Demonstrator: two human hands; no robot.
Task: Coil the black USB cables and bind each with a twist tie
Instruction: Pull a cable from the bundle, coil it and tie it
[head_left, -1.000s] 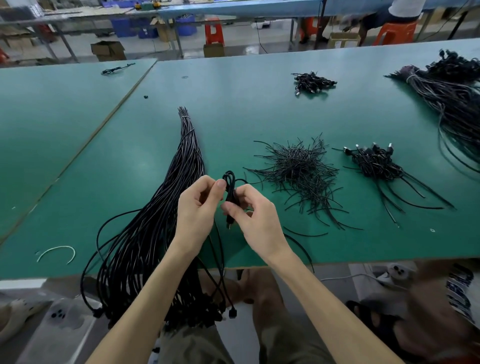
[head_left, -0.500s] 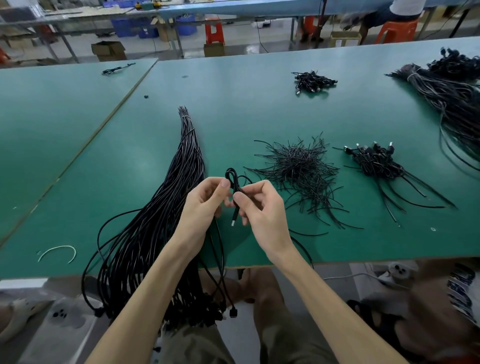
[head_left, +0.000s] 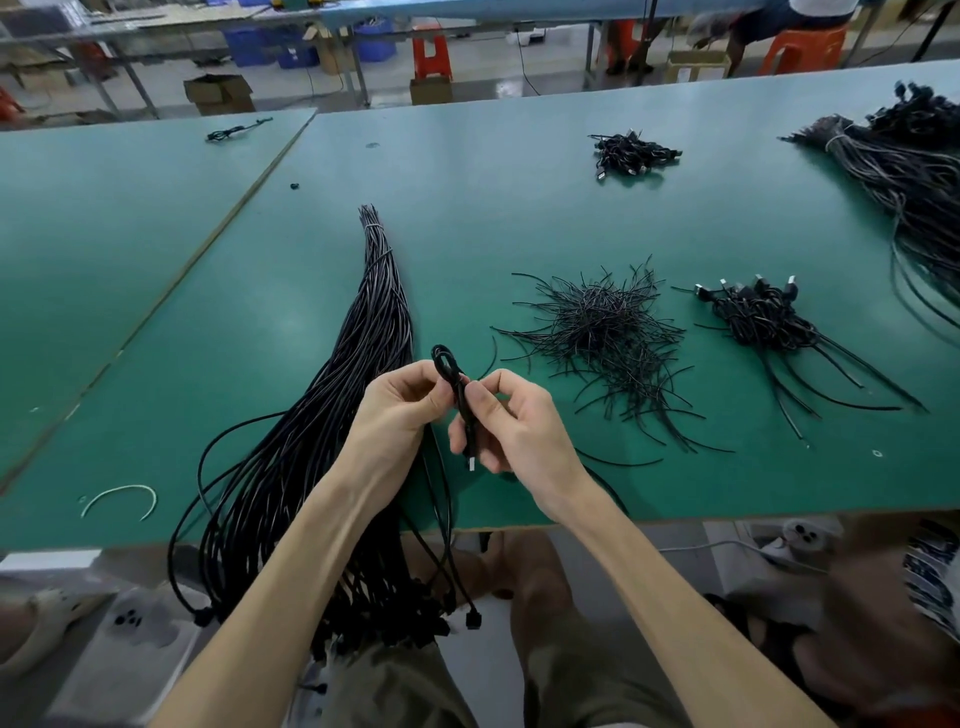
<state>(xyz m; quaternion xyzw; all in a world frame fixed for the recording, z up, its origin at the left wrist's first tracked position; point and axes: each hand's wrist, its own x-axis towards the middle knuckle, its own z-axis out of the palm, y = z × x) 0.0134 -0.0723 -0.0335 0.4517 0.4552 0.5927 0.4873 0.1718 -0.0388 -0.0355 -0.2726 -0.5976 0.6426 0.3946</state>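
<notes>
Both hands hold one black USB cable (head_left: 451, 370) above the near edge of the green table (head_left: 467, 208). A small loop of it sticks up between the thumbs, and its plug end hangs below my right fingers. My left hand (head_left: 400, 410) pinches the loop from the left, my right hand (head_left: 511, 423) from the right. The rest of this cable trails down over the table edge. A long bundle of uncoiled black cables (head_left: 337, 405) lies left of my hands and hangs off the edge. A loose heap of black twist ties (head_left: 602, 338) lies to the right.
A pile of coiled, bound cables (head_left: 758, 317) lies right of the ties, a smaller one (head_left: 631, 153) farther back. Another large cable bundle (head_left: 904, 182) fills the far right. A white tie (head_left: 122, 499) lies near the front left edge. Another person's knee shows at lower right.
The cable's plug end has slid lower below my right fingers, and the loop now sits tighter between both thumbs. My hands stayed in about the same place.
</notes>
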